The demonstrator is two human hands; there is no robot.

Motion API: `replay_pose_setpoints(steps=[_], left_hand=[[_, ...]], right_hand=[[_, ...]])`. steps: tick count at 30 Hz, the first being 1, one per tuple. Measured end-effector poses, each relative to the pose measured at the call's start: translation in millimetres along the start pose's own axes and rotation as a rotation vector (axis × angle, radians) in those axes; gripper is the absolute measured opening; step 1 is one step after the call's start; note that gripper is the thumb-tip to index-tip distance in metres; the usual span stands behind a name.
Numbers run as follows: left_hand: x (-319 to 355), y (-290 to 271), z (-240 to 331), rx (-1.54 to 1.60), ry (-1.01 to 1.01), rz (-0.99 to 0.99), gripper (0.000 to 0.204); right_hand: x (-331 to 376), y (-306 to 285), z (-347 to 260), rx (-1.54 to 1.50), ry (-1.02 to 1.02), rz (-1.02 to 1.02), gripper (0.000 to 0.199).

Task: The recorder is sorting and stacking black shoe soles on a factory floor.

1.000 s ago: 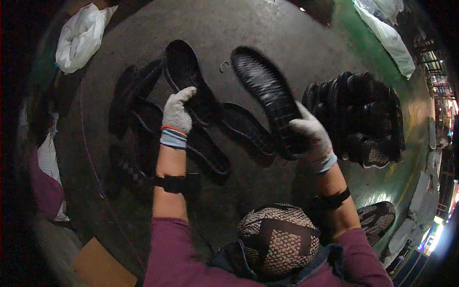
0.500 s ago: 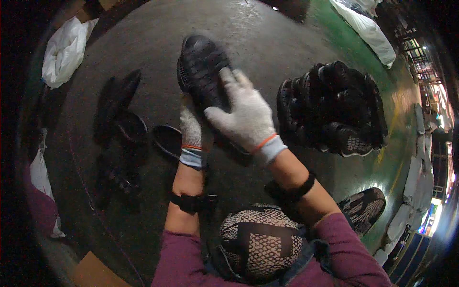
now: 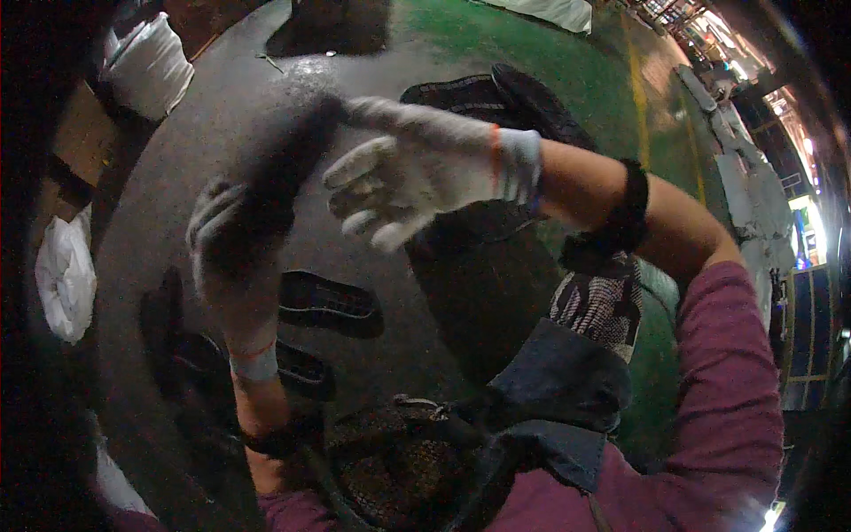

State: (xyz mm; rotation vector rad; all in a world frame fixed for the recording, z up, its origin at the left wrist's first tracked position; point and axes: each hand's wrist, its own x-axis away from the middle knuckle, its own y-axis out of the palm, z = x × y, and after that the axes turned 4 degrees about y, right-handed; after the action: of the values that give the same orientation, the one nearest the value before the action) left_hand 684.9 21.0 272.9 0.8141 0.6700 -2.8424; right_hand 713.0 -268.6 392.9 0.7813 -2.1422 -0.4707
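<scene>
A black shoe, smeared by motion, is tilted up in front of me. My left hand, in a pale work glove, is closed round its lower part. Beside the shoe's upper end, my gloved right hand is open with its fingers spread. Its uppermost finger reaches the shoe's edge; whether it touches I cannot tell. A black shoe sole lies on the floor between my forearms, with a second sole nearer me. Behind my right hand is a group of black shoes, partly hidden by the hand and wrist.
More dark shoes lie in shadow left of my left forearm. White sacks stand at the far left, near brown cardboard. A dark object sits at the top edge. Pale flat pieces line the right side.
My view has turned, shifting the shoe group up in the picture. My right hand has come off the shoe and spread its fingers. The left hand has moved left, still holding a shoe.
</scene>
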Motion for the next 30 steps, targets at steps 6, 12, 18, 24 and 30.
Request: replay_pose_setpoints(steps=[6,12,18,24,30], left_hand=[[-76.2,79.9,103.3,0.990,-0.317,-0.125,0.028],[-98.5,142.0,116.2,0.513,0.027,-0.259,0.018],[-108.3,264.3,155.8,1.139,-0.740,-0.453,0.014],[-102.4,335.6,92.1,0.513,-0.502,-0.352,0.028],[-104.1,329.0,83.0,-0.814,0.414,-0.832,0.023]], right_hand=[[96.4,-4.1,21.9,0.364,-0.385,0.386,0.068],[134.9,-41.2,8.7,0.345,-0.634,0.351,0.045],[238.8,-222.5,16.5,1.372,-0.598,1.431,0.073],[208.8,-259.0,52.0,0.599,-0.333,0.897,0.072],[158.7,-245.5,48.6,1.007,-0.286,0.911,0.076]])
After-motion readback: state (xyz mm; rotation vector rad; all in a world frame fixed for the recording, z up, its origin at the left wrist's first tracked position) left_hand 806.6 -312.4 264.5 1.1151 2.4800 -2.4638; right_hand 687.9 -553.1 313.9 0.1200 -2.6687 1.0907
